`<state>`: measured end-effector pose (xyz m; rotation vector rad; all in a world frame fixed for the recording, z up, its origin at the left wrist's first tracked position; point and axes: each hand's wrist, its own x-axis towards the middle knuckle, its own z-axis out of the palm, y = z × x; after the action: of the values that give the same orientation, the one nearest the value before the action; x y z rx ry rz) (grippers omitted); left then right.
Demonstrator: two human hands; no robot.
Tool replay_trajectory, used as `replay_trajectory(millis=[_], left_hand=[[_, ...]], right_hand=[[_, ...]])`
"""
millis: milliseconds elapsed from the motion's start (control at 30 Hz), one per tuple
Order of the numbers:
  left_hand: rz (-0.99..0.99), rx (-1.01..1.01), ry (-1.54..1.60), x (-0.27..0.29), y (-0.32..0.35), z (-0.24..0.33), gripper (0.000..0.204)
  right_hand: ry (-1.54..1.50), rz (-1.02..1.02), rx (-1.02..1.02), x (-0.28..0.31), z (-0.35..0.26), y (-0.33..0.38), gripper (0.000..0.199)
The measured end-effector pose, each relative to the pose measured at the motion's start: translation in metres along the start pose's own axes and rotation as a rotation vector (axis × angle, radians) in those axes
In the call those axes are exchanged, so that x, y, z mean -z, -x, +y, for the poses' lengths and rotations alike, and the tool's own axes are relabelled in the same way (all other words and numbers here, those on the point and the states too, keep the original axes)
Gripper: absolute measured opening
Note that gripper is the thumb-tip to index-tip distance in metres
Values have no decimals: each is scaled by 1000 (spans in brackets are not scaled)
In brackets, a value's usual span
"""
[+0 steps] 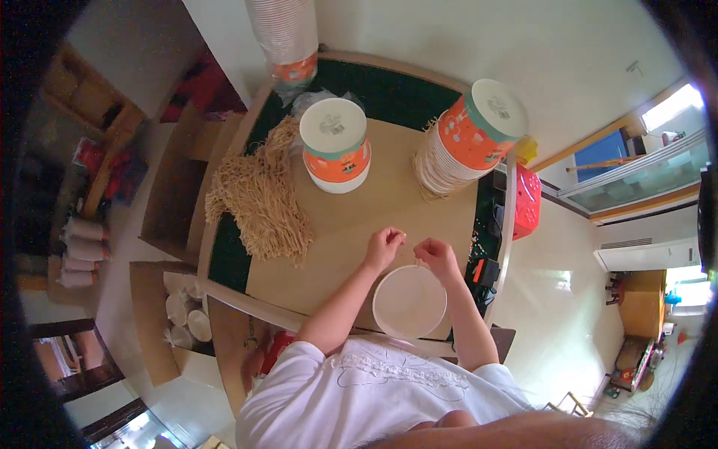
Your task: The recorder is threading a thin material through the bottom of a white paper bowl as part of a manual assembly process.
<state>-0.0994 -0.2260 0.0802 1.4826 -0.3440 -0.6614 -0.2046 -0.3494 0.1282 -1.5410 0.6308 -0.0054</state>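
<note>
Centrally, left hand (pixel 387 245) and right hand (pixel 438 258): fingertips of each pinched together; anything held, too small to tell. White round tub (pixel 409 302): near side, just beside right hand. Tan cord heap (pixel 263 203): left. Orange-and-green tub (pixel 334 147): far centre. Similar tub stack (pixel 473 137): far right. Brown board (pixel 351 218): beneath.

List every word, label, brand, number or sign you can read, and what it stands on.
Nothing is legible.
Left upturned tub, base: dark print, too small and blurred to read.
Right stack of tubs, top base: dark print, likewise unreadable.
Their orange bands: small marks; cannot tell whether any are letters.
Wrapped stack at the back: too blurred to read.
Nearest white tub: no print visible.
</note>
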Motion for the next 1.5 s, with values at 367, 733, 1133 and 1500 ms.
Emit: replay_trajectory(millis=[367,733,1133,1500], left_hand=[[-248,578,274,9,6,37,33],[170,35,43,-20,4,11,12],[-50,260,195,-16,-6,2,10],[284,-190,-324,16,-23,-43,10]], right_hand=[[326,181,138,-11,-8,9,9],[226,122,116,-9,6,4,11],[-397,-41,-394,10,10,-25,13],[-339,-147,-436,1,-5,2,15]])
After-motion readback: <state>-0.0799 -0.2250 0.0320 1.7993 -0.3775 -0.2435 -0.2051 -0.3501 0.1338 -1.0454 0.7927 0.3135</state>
